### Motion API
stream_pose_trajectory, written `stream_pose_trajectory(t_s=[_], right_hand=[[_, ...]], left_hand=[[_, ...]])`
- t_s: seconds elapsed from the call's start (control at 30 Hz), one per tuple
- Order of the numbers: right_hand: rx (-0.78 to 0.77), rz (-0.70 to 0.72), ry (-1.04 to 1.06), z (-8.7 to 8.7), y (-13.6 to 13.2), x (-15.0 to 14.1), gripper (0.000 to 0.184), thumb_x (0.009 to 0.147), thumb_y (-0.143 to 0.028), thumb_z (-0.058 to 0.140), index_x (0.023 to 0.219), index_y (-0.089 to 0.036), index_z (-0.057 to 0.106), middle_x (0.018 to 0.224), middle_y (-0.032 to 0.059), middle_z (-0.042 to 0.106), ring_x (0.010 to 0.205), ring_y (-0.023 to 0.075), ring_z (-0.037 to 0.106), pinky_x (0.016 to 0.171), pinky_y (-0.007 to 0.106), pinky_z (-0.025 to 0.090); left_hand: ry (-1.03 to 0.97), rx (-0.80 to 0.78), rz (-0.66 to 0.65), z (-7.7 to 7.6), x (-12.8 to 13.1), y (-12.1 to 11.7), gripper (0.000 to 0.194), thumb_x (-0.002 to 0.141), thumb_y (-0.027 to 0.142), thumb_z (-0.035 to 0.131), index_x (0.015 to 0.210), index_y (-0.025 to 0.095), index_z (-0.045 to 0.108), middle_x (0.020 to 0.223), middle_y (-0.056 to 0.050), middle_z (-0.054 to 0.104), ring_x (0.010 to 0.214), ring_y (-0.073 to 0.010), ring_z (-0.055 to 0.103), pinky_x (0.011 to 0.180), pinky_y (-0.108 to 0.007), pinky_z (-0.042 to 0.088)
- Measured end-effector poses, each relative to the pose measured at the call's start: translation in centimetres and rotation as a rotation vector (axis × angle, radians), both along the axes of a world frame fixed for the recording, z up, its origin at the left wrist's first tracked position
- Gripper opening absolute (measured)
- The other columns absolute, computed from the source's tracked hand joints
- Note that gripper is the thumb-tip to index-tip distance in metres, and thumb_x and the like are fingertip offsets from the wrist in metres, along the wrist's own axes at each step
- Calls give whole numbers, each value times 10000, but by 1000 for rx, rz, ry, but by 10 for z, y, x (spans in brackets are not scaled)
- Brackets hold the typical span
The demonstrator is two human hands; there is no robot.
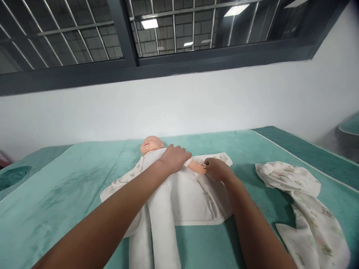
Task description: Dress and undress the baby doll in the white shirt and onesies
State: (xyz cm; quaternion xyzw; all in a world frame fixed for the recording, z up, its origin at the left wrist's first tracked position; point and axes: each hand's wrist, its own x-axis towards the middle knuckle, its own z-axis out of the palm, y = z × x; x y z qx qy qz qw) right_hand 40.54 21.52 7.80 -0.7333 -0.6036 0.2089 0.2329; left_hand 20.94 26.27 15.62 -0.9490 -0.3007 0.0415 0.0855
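Observation:
A baby doll [151, 144] lies on its back on the green bed cover, its head toward the wall. White clothing covers its body and legs [161, 224]. An opened white printed baby jacket [196, 205] is spread beneath it, one side fanned out to the right. My left hand [175, 158] is closed over the doll's shoulder and upper arm. The doll's bare forearm [195, 166] points right. At its end, my right hand [217, 169] is closed with the thumb side against the doll's hand; its other fingertips are hidden.
A crumpled white printed cloth garment [305, 205] lies to the right on the green cover [64, 190]. Behind the bed rises a white wall [179, 108], with a dark-framed barred window [174, 63] above.

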Motion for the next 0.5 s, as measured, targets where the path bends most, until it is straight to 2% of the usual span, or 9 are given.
stream_pose_trajectory(t_s=[0.07, 0.13, 0.2, 0.27, 0.3, 0.4, 0.5], right_hand=[[-8, 22, 19, 5, -4, 5, 341, 750, -418, 613, 543, -192, 463, 565, -5, 491, 593, 147, 471, 564, 262, 294], [38, 31, 199, 14, -9, 6, 382, 807, -499, 545, 593, -192, 469, 582, -17, 482, 573, 133, 449, 545, 255, 302], [129, 51, 569, 26, -16, 2, 388, 840, -561, 497, 723, -193, 529, 660, -10, 542, 597, 140, 485, 556, 257, 357], [222, 84, 949, 37, -22, -6, 381, 825, -579, 536, 863, -202, 571, 759, 9, 610, 647, 161, 544, 608, 276, 423], [248, 102, 1067, 42, -24, -12, 375, 819, -571, 556, 911, -209, 582, 798, 17, 633, 670, 171, 567, 634, 286, 442], [259, 170, 1206, 49, -29, -28, 333, 829, -516, 583, 986, -223, 598, 849, 23, 661, 690, 170, 588, 650, 280, 453], [199, 295, 1183, 49, -31, -37, 348, 799, -448, 652, 1056, -219, 601, 881, 20, 667, 690, 148, 583, 626, 250, 446]], left_hand=[[42, -27, 26, -1, -1, -3, 186, 761, 67, 550, 872, 208, 602, 924, -91, 653, 937, -266, 586, 846, -408, 362], [37, -57, 90, -4, 2, -4, 160, 754, 85, 589, 860, 204, 609, 933, -92, 661, 961, -263, 581, 878, -406, 348], [-1, -62, 160, -9, 8, -5, 176, 757, 100, 607, 904, 196, 604, 958, -98, 660, 979, -265, 577, 892, -405, 347], [-68, -41, 241, -15, 18, -4, 234, 780, 108, 587, 1004, 176, 576, 1026, -125, 638, 1006, -278, 569, 904, -419, 349], [-109, -29, 288, -18, 23, -4, 269, 795, 118, 570, 1060, 159, 550, 1075, -146, 615, 1023, -288, 562, 906, -430, 353], [-269, -41, 439, -28, 38, -1, 389, 818, 207, 560, 1178, 102, 458, 1216, -216, 507, 1080, -338, 532, 890, -466, 379], [-474, -203, 509, -32, 42, 2, 475, 780, 278, 608, 1182, 91, 439, 1266, -251, 452, 1122, -377, 505, 892, -500, 393]])
